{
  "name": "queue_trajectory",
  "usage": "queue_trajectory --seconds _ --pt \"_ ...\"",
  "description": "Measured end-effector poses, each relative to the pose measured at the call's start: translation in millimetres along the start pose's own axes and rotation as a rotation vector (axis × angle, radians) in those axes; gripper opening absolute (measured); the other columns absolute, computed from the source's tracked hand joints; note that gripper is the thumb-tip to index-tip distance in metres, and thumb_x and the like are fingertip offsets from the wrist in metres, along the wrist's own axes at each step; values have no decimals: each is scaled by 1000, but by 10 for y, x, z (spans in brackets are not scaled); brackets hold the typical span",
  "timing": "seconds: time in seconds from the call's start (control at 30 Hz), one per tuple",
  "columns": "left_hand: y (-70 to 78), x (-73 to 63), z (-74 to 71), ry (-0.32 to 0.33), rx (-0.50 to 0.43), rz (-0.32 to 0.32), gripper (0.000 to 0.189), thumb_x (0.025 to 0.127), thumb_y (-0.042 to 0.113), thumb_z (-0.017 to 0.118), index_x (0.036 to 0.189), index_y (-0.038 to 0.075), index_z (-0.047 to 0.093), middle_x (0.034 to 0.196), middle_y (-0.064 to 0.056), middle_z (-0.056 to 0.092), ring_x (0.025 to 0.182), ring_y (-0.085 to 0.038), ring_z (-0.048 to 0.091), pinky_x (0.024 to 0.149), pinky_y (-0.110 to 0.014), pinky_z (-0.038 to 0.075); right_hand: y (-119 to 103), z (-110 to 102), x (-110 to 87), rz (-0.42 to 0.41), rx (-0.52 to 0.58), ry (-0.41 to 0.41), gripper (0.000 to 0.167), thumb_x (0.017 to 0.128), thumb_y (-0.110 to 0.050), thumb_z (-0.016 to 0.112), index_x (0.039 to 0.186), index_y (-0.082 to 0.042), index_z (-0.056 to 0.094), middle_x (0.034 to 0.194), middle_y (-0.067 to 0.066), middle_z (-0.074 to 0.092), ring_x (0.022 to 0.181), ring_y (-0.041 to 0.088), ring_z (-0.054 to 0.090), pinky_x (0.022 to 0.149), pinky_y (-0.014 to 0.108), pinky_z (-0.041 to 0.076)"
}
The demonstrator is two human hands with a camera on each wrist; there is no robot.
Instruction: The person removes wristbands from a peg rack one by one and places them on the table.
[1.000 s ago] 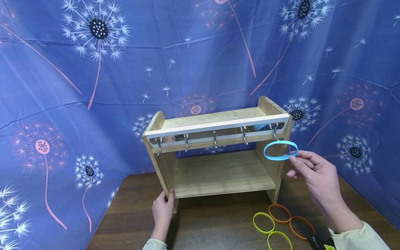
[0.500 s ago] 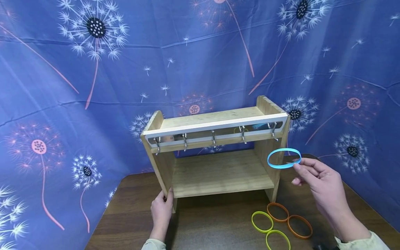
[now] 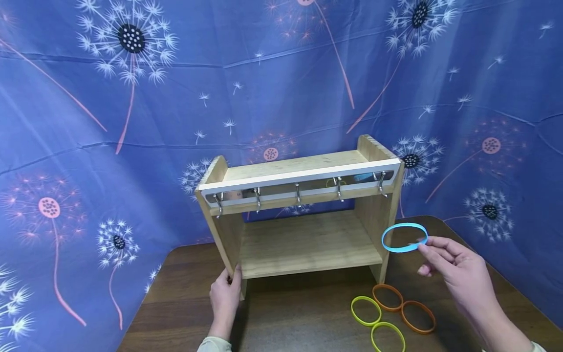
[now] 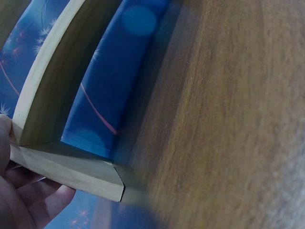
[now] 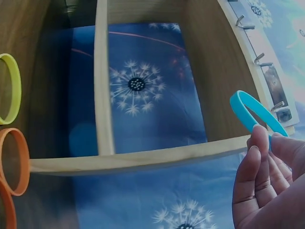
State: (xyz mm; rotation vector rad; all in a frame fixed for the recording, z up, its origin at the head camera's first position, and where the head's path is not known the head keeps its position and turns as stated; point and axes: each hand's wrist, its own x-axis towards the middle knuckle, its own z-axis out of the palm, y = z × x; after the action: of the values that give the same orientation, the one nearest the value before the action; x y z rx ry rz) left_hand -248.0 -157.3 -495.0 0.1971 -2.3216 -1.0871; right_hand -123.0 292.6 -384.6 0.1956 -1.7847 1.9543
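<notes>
My right hand (image 3: 466, 276) pinches a light blue silicone wristband (image 3: 404, 250) between thumb and fingertips, held up in front of the rack's right side. The right wrist view shows the same blue wristband (image 5: 244, 110) between the fingers. My left hand (image 3: 225, 298) grips the lower left side panel of a wooden rack (image 3: 308, 244); up close, the fingers curl around the panel's edge (image 4: 71, 174). Along the rack's front rail runs a row of several metal hooks (image 3: 298, 194), all bare. The left palm is mostly out of frame.
On the table (image 3: 299, 318) in front of the rack lie two yellow wristbands (image 3: 366, 322) and two orange wristbands (image 3: 418, 330), close together at the right. A blue dandelion-print cloth (image 3: 176, 122) hangs behind the rack and along both sides.
My right hand has drawn the blue wristband down and slightly right, away from the rightmost hook. The left hand keeps its grip on the rack. The view has shifted slightly.
</notes>
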Motion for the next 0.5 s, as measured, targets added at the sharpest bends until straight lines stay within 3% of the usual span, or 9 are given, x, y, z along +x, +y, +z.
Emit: queue_trajectory --seconds 0.5 --pt "11 -5 -2 18 2 7 34 92 36 64 64 18 56 56 3 52 54 -22 48 52 -39 36 193 -156 -214 80 -105 17 12 95 -3 60 104 -7 67 83 -2 73 57 16 64 55 25 50"
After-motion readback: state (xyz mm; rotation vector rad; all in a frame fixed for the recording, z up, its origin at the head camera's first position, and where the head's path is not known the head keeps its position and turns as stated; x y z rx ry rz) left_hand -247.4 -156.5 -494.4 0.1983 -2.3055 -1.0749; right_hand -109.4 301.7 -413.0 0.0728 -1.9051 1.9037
